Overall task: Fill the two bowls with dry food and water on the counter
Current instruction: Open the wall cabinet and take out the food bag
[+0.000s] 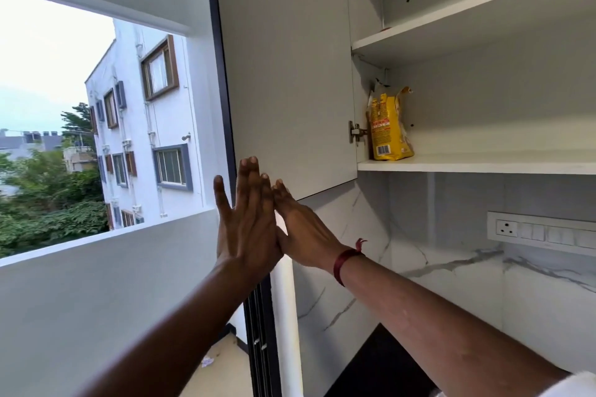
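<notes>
Head camera gives me the yellow dry-food bag (388, 126) standing at the left end of the lower cabinet shelf (483, 165), just beside the hinge (355, 132). My left hand (248, 222) and right hand (304, 232), fingers straight and holding nothing, touch the open door (287, 74) at its lower corner.

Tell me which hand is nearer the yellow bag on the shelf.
Right. The right hand is below and left of the yellow bag; the left hand is further left, touching the right one.
</notes>
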